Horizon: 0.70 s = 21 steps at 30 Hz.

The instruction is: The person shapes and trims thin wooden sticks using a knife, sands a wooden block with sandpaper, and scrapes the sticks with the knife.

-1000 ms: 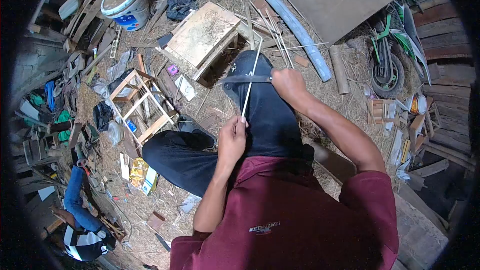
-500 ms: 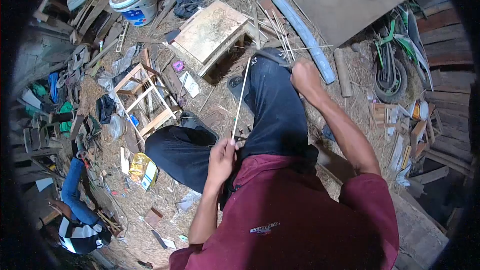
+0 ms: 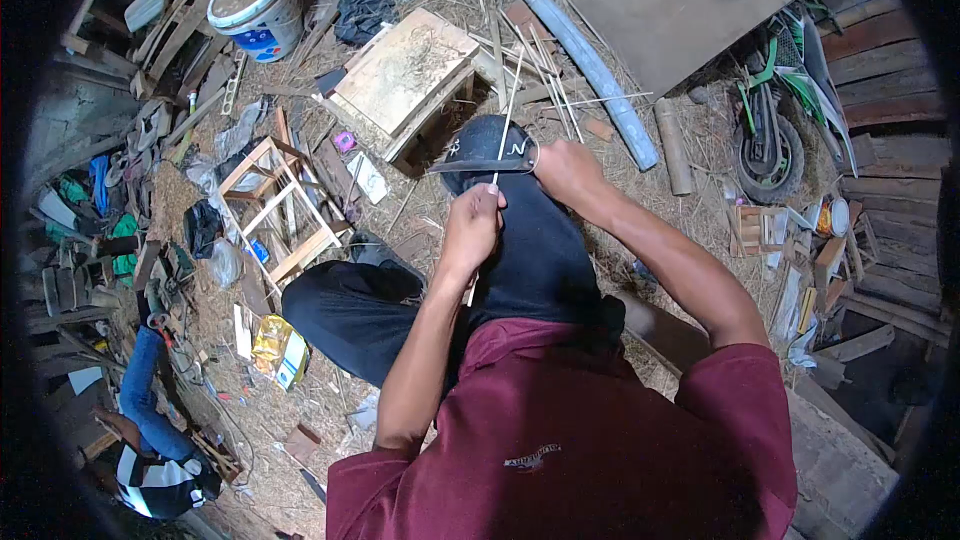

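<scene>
My left hand (image 3: 473, 228) is closed around a thin pale wooden strip (image 3: 513, 90), which runs up past my knee and down below my fist. My right hand (image 3: 570, 175) is closed on a knife, its handle hidden in my fingers. The grey knife blade (image 3: 465, 167) points left across my raised knee in dark trousers (image 3: 530, 240). Blade and strip cross over the knee, just above my left fingertips; I cannot tell how firmly they touch.
Ahead stands a low wooden table (image 3: 405, 70), with loose strips (image 3: 550, 70) and a grey-blue beam (image 3: 590, 70) beside it. A slatted wooden frame (image 3: 275, 205) and a bucket (image 3: 255, 15) are leftward. A motorbike (image 3: 770, 130) stands right; another person (image 3: 150, 390) is lower left.
My left hand has moved up and right along with the strip, closer to the knee. My right hand has shifted left and down, bringing the blade across the strip.
</scene>
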Available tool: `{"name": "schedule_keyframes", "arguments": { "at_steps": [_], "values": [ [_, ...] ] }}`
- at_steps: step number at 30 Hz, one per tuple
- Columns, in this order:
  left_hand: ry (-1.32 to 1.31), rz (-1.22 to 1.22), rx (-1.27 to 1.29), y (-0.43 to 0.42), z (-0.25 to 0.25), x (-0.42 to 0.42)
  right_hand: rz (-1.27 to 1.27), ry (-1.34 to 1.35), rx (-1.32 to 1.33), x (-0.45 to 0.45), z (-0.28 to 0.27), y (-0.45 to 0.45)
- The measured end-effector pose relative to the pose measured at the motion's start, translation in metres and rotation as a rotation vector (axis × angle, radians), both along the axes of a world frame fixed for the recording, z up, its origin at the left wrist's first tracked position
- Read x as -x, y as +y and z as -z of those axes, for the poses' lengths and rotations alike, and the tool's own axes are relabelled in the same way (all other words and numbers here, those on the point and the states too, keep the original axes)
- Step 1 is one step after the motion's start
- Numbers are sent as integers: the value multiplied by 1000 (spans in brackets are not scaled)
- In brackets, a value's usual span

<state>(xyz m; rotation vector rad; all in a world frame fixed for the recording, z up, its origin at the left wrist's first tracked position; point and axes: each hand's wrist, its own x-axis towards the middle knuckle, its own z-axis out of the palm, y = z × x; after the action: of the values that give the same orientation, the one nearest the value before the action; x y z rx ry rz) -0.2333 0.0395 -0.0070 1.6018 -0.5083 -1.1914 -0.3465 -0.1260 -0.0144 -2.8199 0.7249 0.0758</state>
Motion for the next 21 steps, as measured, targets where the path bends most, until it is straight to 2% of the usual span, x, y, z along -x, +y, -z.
{"name": "schedule_keyframes", "arguments": {
  "at_steps": [3, 5, 7, 10, 13, 17, 18, 21],
  "values": [
    [48, 14, 45, 25, 2, 11, 224, -58, 14, -2, 8, 0],
    [210, 32, -13, 55, -19, 23, 280, -63, 9, -2, 7, -18],
    [456, 1, -42, 84, -17, 26, 299, -67, 1, 0, 12, -28],
    [453, 37, -54, 87, -20, 21, 332, -46, -18, 5, 4, -26],
    [255, 60, 8, 52, -14, 10, 204, 152, -63, 1, -15, -16],
    [233, 21, 52, -14, -4, -15, -23, 39, -9, 1, -10, -8],
    [251, 0, -12, -24, -10, -17, -48, 65, -25, -2, -14, -9],
    [123, 40, 41, -15, -2, -14, -31, 95, -43, -8, -13, -16]
  ]
}}
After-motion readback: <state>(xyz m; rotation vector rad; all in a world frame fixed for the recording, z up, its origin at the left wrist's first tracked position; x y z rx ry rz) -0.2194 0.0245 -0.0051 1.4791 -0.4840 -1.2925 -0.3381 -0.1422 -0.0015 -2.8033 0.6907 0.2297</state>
